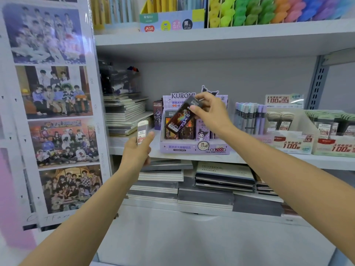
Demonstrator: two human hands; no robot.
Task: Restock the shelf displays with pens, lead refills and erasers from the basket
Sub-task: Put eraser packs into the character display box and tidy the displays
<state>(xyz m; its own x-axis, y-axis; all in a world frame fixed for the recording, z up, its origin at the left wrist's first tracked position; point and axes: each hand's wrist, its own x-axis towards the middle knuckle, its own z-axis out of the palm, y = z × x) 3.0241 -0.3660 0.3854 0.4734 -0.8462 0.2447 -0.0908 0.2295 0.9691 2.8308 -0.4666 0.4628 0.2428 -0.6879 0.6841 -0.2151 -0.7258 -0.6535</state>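
We see a dark lead refill case [182, 116] tilted above the purple display box [194, 147] on the middle shelf [269, 160], pinched at its upper end by the fingers of the right hand [210, 112]. At eight o'clock from it, the left hand [137, 153] grips a pale lead refill tube [142, 132] upright. At three o'clock stand pastel pens [249, 118] and more refill boxes [292, 137]; the right hand hides part of the display's header, and its small print is unreadable.
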